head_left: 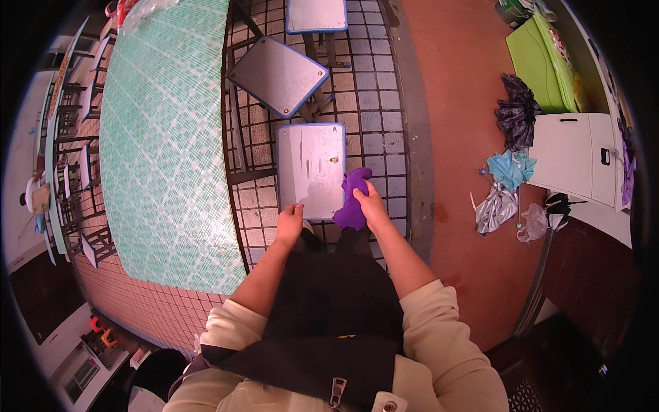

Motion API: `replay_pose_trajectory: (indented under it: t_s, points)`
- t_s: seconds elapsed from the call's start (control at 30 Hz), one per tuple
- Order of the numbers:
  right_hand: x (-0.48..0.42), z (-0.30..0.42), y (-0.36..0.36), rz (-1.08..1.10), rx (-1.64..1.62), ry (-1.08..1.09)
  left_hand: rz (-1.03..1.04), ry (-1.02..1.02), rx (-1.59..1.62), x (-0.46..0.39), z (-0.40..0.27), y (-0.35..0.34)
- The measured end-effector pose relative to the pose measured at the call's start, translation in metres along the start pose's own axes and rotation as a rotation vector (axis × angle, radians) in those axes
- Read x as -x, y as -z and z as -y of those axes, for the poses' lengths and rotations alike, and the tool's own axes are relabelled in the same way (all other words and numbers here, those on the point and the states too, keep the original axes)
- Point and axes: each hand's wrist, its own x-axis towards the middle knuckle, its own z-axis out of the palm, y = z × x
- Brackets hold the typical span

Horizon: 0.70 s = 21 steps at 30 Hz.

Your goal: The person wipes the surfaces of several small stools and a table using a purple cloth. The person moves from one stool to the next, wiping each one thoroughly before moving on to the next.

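Note:
My right hand [371,206] is closed around a bunched purple cloth [353,200], just off the right edge of a stool seat. That stool seat [311,170] is pale with a blue rim and shows dark streaks and a small brownish spot. Near its lower left corner is my left hand [290,224], its thumb and fingertips together; whether anything thin lies between them cannot be told. Beyond it are a second stool seat [280,74], turned at an angle, and a third stool seat [316,15] at the top.
A long table with a green checked cover [170,154] runs along the left. To the right, folded umbrellas [509,170] and a plastic bag [533,222] lie by a white cabinet [571,149]. Further left are more stools [87,165] and a person [36,198].

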Motion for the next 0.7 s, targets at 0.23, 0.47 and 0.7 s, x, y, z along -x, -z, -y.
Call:
replay_pose_trajectory:
  t_s: [0.23, 0.47, 0.7]
  points:
    - [-0.055, -0.005, 0.022, 0.028, 0.286, 0.063, -0.032, 0.397, 0.125, -0.034, 0.078, -0.025]
    - [-0.117, 0.003, 0.018, 0.114, -0.090, -0.255, -0.204, 0.225, -0.040, -0.116, 0.118, -0.028]
    - [-0.190, -0.032, -0.004, 0.318, -0.185, -0.398, -0.078, 0.367, 0.249, -0.174, 0.146, -0.035]
